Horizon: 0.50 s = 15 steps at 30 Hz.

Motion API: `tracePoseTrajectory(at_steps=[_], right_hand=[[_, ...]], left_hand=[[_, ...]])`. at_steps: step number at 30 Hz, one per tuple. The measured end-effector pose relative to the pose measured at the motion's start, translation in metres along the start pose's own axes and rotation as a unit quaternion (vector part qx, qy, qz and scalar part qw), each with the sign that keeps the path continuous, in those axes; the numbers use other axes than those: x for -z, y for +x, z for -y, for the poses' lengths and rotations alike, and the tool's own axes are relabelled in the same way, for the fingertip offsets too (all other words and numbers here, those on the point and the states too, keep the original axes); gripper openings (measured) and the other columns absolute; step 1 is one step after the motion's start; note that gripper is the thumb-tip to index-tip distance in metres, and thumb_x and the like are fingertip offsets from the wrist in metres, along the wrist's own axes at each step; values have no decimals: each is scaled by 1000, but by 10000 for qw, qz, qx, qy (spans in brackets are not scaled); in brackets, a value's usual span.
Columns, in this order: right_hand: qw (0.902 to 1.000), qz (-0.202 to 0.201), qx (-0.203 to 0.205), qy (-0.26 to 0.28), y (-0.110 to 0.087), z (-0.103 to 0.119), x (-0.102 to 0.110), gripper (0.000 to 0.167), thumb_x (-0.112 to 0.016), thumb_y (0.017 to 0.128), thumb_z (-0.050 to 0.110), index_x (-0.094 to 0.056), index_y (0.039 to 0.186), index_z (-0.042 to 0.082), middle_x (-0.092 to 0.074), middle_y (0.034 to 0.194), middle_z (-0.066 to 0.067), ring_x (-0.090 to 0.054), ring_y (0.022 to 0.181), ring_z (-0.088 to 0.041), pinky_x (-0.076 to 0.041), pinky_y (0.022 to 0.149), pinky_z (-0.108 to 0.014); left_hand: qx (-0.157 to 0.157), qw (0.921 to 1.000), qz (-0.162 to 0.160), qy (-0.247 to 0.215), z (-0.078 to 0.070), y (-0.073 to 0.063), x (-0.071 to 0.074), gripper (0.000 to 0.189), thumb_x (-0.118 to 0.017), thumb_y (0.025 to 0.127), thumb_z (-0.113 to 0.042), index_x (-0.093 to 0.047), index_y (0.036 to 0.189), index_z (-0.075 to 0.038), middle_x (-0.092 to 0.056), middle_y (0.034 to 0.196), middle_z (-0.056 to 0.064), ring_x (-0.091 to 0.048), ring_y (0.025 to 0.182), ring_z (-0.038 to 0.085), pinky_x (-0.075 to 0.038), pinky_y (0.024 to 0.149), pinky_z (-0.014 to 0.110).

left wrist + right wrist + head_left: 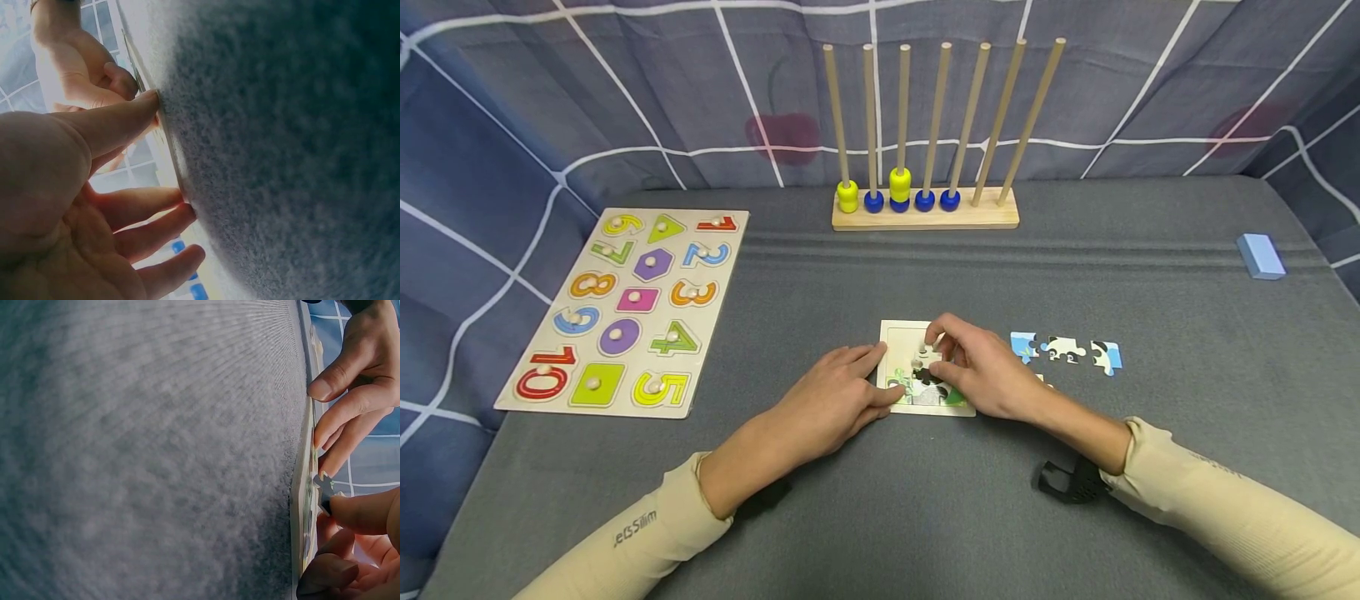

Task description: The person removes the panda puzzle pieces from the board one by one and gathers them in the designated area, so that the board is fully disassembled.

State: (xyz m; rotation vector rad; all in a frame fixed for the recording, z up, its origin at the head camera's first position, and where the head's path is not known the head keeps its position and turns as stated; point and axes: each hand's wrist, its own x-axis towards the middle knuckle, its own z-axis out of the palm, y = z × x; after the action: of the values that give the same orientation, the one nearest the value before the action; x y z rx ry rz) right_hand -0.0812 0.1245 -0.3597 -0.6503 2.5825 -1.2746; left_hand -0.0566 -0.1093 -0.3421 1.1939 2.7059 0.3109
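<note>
A small wooden jigsaw tray (pixel 910 332) with a panda picture lies in front of me, pieces set along its lower part. My left hand (pixel 838 392) rests at the tray's left side, thumb and fingers extended against its edge. Over the tray, my right hand (pixel 988 367) pinches a jigsaw piece (pixel 324 492) between thumb and fingers; it is tilted up from the tray in the right wrist view. To the right of the tray lie loose pieces, among them a panda-face piece (pixel 1064 349), a blue corner piece (pixel 1023 345) and a black-and-white one (pixel 1107 357).
On the left lies a number-and-shape peg board (pixel 709 367). At the back stands a wooden rod stand (pixel 925 218) with blue and yellow beads. A light blue block (pixel 1261 256) sits at the far right. Checked curtain (pixel 700 92) closes off the back and sides.
</note>
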Motion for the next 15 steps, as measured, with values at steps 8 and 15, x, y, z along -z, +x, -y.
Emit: tracePoseTrajectory(at_steps=[8, 15], right_hand=[[10000, 64, 34, 11, -1, -1, -1, 25, -71, 87, 0, -58, 105, 13, -62, 81, 0, -52, 61, -12, -45, 59, -32], [10000, 65, 24, -20, -1, 0, -1, 27, -71, 87, -1, -57, 105, 14, -62, 81, 1, -53, 64, -13, -44, 62, -34]], left_hand=[[-9, 10000, 21, 47, 0, 0, 0, 29, -66, 96, -26, -72, 123, -18, -48, 142, 28, -50, 128, 40, -39, 104, 54], [-21, 10000, -37, 34, 1, 0, 0, 29, -66, 96, -26, -72, 123, -18, -48, 141, 28, -50, 128, 40, -40, 104, 53]])
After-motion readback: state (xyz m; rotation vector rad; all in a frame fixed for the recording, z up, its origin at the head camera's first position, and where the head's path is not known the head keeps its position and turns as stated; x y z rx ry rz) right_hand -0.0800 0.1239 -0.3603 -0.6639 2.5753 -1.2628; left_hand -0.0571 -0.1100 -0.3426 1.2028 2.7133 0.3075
